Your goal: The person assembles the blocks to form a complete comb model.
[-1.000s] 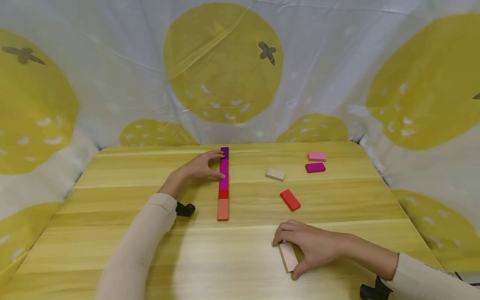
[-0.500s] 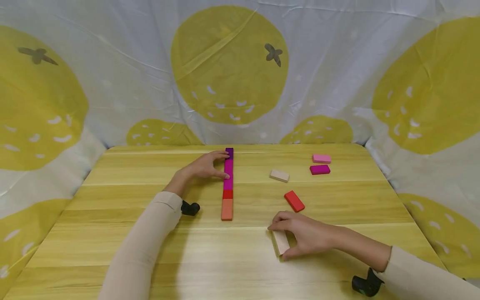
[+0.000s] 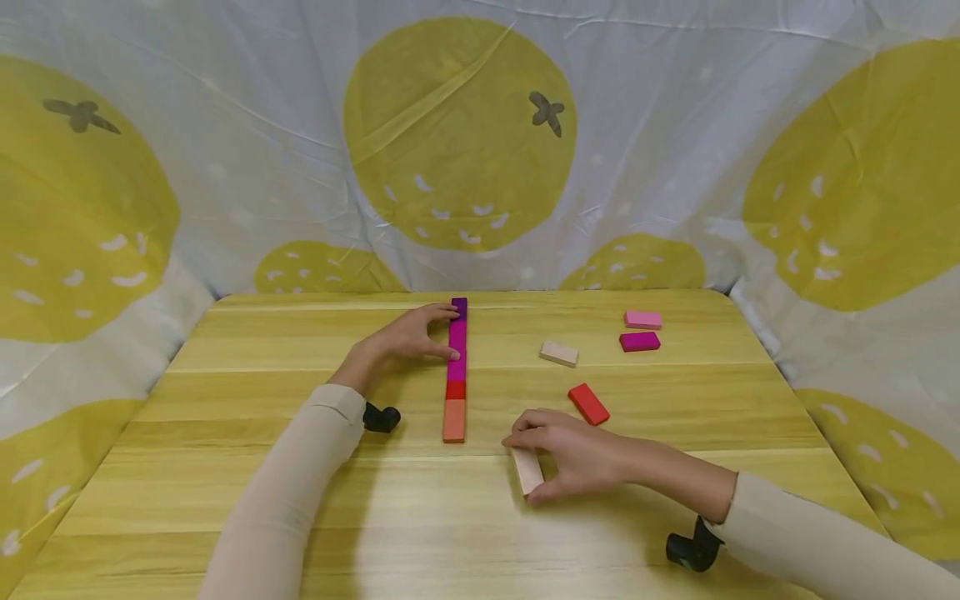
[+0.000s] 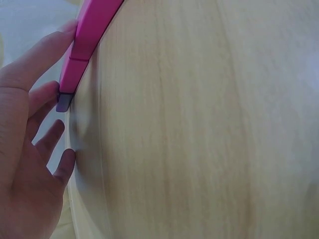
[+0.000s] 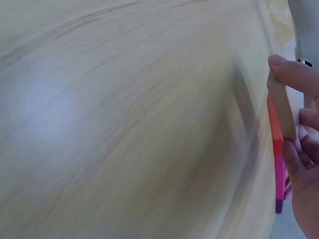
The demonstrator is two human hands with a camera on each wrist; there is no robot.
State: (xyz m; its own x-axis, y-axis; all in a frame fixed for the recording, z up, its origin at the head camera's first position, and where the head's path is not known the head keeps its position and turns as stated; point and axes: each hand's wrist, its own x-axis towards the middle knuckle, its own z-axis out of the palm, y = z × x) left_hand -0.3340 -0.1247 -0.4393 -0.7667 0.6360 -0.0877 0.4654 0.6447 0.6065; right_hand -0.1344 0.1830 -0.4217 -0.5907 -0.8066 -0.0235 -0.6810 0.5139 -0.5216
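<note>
A straight row of rectangular blocks, with a purple block (image 3: 461, 307) at the far end, magenta blocks (image 3: 457, 337), a red block (image 3: 456, 389) and an orange block (image 3: 453, 422) nearest, lies end to end on the table. Beside it, my left hand (image 3: 408, 333) rests its thumb and fingertips along the left side; in the left wrist view its outer fingers (image 4: 50, 142) extend loosely. My right hand (image 3: 577, 454) pinches a pale wooden block (image 3: 528, 472) by its two ends, right of the row's near end. The right wrist view shows that block (image 5: 283, 110) raised, its shadow on the table.
Loose on the wood-grain table (image 3: 225, 467) lie another pale block (image 3: 559, 353), a red block (image 3: 588, 404), a pink block (image 3: 642, 320) and a magenta block (image 3: 640, 342). A fruit-patterned curtain (image 3: 645, 142) stands behind the far edge.
My right hand has carried the pale block leftward and away from me, closer to the row. The left hand keeps its place against the row; the head view has shifted slightly.
</note>
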